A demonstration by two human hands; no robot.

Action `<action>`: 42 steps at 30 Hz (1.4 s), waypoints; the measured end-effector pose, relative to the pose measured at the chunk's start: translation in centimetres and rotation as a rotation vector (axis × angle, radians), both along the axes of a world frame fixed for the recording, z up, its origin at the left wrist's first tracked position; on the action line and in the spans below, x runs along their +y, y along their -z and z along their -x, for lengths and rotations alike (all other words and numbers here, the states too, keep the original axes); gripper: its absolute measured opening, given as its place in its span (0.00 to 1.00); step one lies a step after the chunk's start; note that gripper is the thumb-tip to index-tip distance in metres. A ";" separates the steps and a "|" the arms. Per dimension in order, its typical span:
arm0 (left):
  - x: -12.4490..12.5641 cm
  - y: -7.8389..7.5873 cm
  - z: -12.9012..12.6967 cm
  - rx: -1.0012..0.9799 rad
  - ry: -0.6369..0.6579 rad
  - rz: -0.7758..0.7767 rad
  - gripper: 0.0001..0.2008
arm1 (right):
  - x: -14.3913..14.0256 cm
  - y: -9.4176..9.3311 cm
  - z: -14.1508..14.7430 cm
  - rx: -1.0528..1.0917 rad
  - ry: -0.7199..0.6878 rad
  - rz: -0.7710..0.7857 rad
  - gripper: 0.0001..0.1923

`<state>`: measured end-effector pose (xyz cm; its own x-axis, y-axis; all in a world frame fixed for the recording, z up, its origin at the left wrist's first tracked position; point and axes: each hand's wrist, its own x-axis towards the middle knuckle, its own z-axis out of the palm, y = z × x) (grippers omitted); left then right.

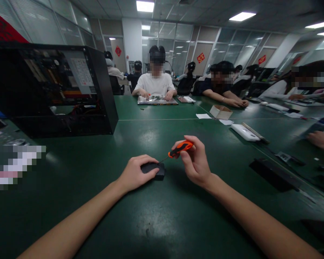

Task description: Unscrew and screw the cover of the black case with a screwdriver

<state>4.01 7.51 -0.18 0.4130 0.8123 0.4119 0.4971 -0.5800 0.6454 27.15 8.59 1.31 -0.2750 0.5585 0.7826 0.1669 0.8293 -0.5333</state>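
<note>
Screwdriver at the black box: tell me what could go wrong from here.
1. The screwdriver could slip and jab the left hand, whose thumb and fingers lie close to its tip.
2. The box might skid or twist under a push, since only the left hand steadies it on the table.
3. The handle may roll in the right hand, which seems to hold it mostly with the fingers.

Office-like workroom: glass partitions point(178, 33), shared table point(140, 138)
</note>
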 end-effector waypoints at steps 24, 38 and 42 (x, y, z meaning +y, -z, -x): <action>0.1 0.0 0.3 0.037 0.035 -0.008 0.11 | 3.6 -11.8 2.5 -0.874 0.180 -0.061 0.11; 0.0 -0.3 0.5 0.057 0.065 -0.005 0.11 | 2.5 -13.3 2.0 -1.029 0.235 -0.053 0.10; 0.0 -0.3 0.5 0.067 0.072 0.006 0.11 | 2.7 -13.4 2.0 -1.023 0.199 -0.037 0.11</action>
